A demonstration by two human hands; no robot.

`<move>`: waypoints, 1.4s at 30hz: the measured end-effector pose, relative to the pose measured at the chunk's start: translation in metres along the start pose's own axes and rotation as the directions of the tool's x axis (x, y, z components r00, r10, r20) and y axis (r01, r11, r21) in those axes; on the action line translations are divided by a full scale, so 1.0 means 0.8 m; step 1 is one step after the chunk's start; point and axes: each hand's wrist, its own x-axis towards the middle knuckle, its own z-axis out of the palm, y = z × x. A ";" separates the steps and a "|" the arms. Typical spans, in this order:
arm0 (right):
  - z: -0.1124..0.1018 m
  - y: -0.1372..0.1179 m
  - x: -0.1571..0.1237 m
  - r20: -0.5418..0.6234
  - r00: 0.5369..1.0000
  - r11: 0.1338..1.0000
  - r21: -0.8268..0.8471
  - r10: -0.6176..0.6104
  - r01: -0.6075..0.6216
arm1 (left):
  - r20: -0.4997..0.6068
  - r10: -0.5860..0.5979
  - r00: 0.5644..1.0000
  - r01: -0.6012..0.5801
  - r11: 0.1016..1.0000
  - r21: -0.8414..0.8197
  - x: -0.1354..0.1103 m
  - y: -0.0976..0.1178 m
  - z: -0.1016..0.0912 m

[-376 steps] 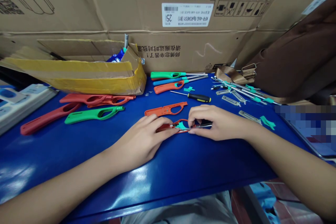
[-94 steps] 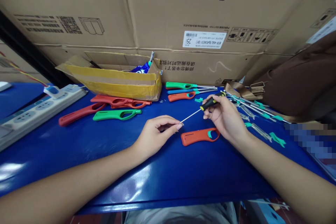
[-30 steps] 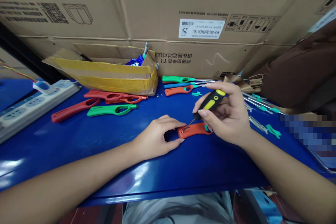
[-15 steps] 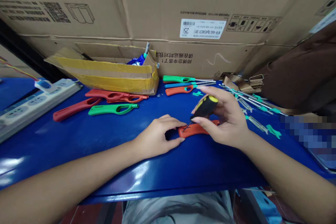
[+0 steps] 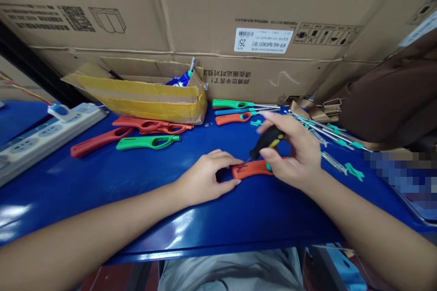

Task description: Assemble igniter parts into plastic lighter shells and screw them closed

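Note:
An orange lighter handle (image 5: 251, 170) lies on the blue table, its right part hidden behind my right hand. At its left end my left hand (image 5: 208, 177) grips it between thumb and fingers. My right hand (image 5: 295, 152) is closed around a black-and-yellow screwdriver (image 5: 269, 142), tilted with its thin shaft pointing down to the left. The screwdriver's tip meets the top face of the orange handle near its left end. A bit of green shows on the handle by my right thumb.
Red lighter shells (image 5: 100, 142) and a green shell (image 5: 149, 142) lie left. A taped carton (image 5: 146, 104) stands behind them. Assembled lighters (image 5: 234, 118) lie at the back; metal tubes (image 5: 329, 131) and green clips (image 5: 354, 172) lie right. A power strip (image 5: 51, 129) is far left.
The screwdriver has turned and leans differently in my right hand, its tip still on the orange handle. My left hand keeps its place. The view has tilted slightly upward.

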 end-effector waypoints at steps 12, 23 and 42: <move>0.000 -0.002 -0.001 0.072 0.997 0.999 0.050 0.016 -0.020 | 0.017 -0.019 1.000 0.019 1.000 -0.003 0.001 0.001 0.000; -0.012 -0.006 0.005 0.125 0.992 1.000 -0.015 0.012 -0.011 | 0.023 -0.009 1.000 0.009 1.000 0.005 -0.001 0.002 0.000; -0.007 -0.007 0.007 0.171 0.983 0.985 0.142 0.070 -0.095 | 0.083 0.020 0.996 -0.020 1.000 -0.001 0.001 0.003 0.000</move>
